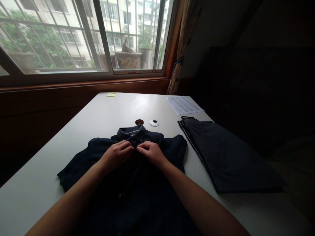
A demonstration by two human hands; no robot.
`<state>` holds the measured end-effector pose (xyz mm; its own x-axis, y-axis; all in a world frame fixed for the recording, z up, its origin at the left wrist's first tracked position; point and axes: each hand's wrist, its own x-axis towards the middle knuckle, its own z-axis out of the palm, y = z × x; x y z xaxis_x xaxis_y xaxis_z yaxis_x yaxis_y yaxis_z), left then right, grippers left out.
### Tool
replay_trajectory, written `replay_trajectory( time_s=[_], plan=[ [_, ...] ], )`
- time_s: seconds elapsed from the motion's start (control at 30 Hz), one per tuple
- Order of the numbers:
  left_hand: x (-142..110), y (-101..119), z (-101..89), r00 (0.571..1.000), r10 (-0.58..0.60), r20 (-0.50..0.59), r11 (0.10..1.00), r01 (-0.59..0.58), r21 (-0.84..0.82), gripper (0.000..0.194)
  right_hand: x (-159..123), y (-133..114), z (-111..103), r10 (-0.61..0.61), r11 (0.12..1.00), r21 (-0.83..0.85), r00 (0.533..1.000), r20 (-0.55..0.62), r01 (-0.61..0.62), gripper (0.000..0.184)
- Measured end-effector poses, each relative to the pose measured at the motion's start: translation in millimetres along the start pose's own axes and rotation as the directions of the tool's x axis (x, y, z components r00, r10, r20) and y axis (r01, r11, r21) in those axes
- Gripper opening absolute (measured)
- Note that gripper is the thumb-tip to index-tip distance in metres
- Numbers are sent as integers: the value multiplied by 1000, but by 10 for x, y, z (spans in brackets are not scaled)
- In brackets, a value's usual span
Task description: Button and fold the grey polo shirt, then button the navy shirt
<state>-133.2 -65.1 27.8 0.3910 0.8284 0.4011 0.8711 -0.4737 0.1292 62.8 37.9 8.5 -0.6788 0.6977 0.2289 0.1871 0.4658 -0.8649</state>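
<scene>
A dark navy button-up shirt (145, 190) lies spread on the table, front side up, its collar (131, 131) toward the window. Just below the collar, my left hand (120, 150) pinches the front edge of the shirt. Close beside it, my right hand (150, 151) pinches the same front opening from the other side, thumb and forefinger together. Whatever small part sits between the fingertips is hidden. Farther down the front, a small pale button (119, 195) shows.
Folded dark trousers (228, 157) with a striped waistband lie on the right of the white table (81, 124). Printed papers (184, 105) rest at the far right corner. A yellow note (111, 94), a round cable hole (139, 122) and a white round cap (154, 123) are beyond the collar.
</scene>
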Motion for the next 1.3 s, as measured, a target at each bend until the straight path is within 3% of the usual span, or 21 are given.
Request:
replay_trajectory(
  time_s=[0.67,0.77,0.97,1.3],
  plan=[
    [28,13,19,996,73,-48,997,-71,39,18,10,21,0,13,999,40,998,56,-15,17],
    [29,11,21,995,80,-59,996,-77,50,17,16,18,6,33,997,64,998,45,-36,24],
    [17,1,35,994,72,-84,996,-68,54,16,23,-13,-13,182,974,128,981,63,-189,46],
    [-4,0,40,993,77,-92,996,-73,46,14,33,4,-72,104,967,215,980,169,-140,23]
  ],
)
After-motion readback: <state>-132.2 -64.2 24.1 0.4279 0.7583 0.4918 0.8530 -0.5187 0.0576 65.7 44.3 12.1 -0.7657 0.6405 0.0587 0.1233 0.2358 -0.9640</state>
